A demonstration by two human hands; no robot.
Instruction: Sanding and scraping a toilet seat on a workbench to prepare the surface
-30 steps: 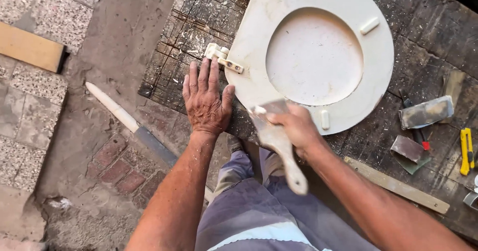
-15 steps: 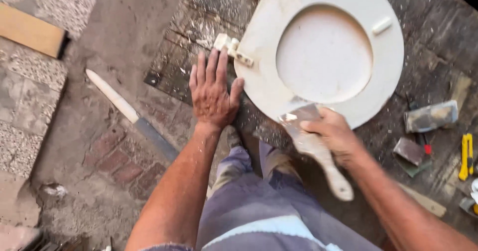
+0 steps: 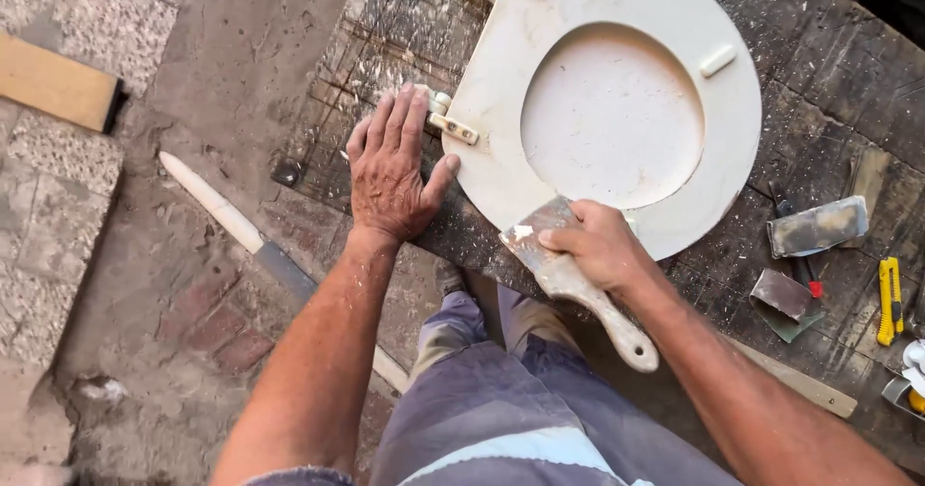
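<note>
A cream toilet seat (image 3: 501, 139) lies upside down on a dark, stained workbench (image 3: 838, 91), its lid showing through the oval hole. My left hand (image 3: 390, 173) rests flat on the bench, fingers spread, thumb against the seat's edge beside a hinge (image 3: 451, 125). My right hand (image 3: 597, 245) grips a putty knife (image 3: 568, 279) with a pale wooden handle; its blade lies against the seat's near rim.
On the bench at the right lie a smeared scraper blade (image 3: 817, 226), a smaller scraper (image 3: 782, 293) and a yellow utility knife (image 3: 888, 301). A long pale stick (image 3: 231, 221) lies on the ground to the left. A wooden block (image 3: 58, 86) sits on stone paving.
My right hand with the putty knife has shifted along the seat's near rim to the right. My left hand stays pressed flat beside the hinge. The view has shifted slightly.
</note>
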